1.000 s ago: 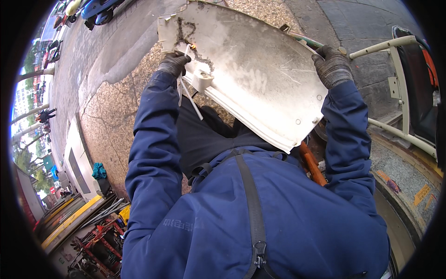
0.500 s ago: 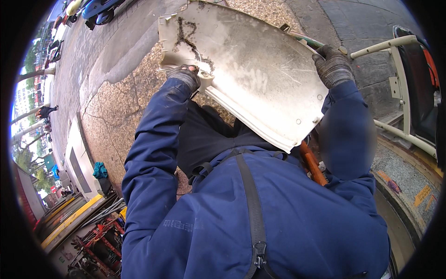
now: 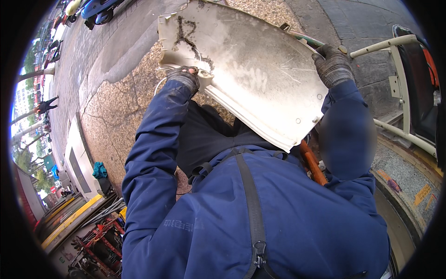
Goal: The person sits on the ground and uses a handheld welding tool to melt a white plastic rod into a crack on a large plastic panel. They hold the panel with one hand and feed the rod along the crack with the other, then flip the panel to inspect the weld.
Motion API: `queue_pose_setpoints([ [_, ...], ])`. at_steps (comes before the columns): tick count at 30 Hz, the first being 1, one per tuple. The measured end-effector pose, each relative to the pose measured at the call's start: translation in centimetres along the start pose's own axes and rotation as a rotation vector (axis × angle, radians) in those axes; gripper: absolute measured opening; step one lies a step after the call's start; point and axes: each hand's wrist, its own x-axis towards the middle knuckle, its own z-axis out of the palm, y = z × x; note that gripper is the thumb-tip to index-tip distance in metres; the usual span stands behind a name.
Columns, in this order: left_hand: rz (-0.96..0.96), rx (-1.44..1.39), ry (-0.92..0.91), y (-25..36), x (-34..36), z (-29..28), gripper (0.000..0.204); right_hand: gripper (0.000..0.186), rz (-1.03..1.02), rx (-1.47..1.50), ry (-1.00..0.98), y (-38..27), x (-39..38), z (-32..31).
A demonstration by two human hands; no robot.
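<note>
A large, scuffed white plastic panel (image 3: 269, 79) lies slanted above my lap, its inner face up. A rough dark seam (image 3: 182, 35) branches across its upper left part. My left hand (image 3: 185, 78), in a dark grey glove with bare fingertips showing, is closed in a pinch beside the seam's lower end. A thin white strand (image 3: 160, 86) loops out on its left, and a white line runs above the fingers along the seam. My gloved right hand (image 3: 333, 66) is closed at the panel's right edge, its fingers partly hidden, next to a green bar (image 3: 312, 42) with a tan end.
A metal-framed chair (image 3: 399, 46) with a dark seat stands close on the right. An orange-brown rod (image 3: 312, 162) shows beside my right thigh. Red tool racks (image 3: 100, 246) sit at lower left, a blue scooter (image 3: 98, 11) at upper left. A person (image 3: 45, 106) is far left.
The thin white strand now shows as a loop left of my left hand, which has shifted very slightly. The panel and my right hand look almost unmoved. The distant person has changed pose.
</note>
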Motion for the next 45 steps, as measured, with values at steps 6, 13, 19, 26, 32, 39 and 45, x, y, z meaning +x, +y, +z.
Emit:
queue_pose_setpoints([
  [6, 0.01, -0.094, 0.052, -0.3, -0.5, 0.1, 0.031, 0.031, 0.018, 0.03, 0.018, 0.0, -0.1, 0.2],
  [13, -0.027, -0.124, 0.003, -0.6, 0.2, 1.3, 0.031, 0.035, -0.012, 0.009, -0.002, 0.1, 0.0, 0.1],
  [19, -0.029, -0.178, 0.002, -0.5, -0.3, 1.3, 0.033, 0.034, -0.002, 0.008, -0.009, 0.1, -0.1, 0.1],
  [26, -0.013, -0.126, 0.015, -0.1, -1.8, 0.7, 0.035, 0.034, -0.008, 0.003, -0.004, 0.2, 0.0, 0.2],
  [32, -0.051, -0.163, 0.001, 0.2, -2.2, 0.9, 0.036, 0.034, -0.003, 0.008, 0.001, 0.3, 0.1, 0.3],
  [39, -0.055, -0.285, -0.125, -0.1, -1.7, 1.7, 0.033, 0.035, -0.007, 0.006, 0.014, 0.3, 0.1, 0.4],
  [45, -0.043, -0.12, -0.022, 0.2, -2.5, 1.2, 0.033, 0.035, 0.009, 0.004, 0.0, 0.1, -0.1, 0.1],
])
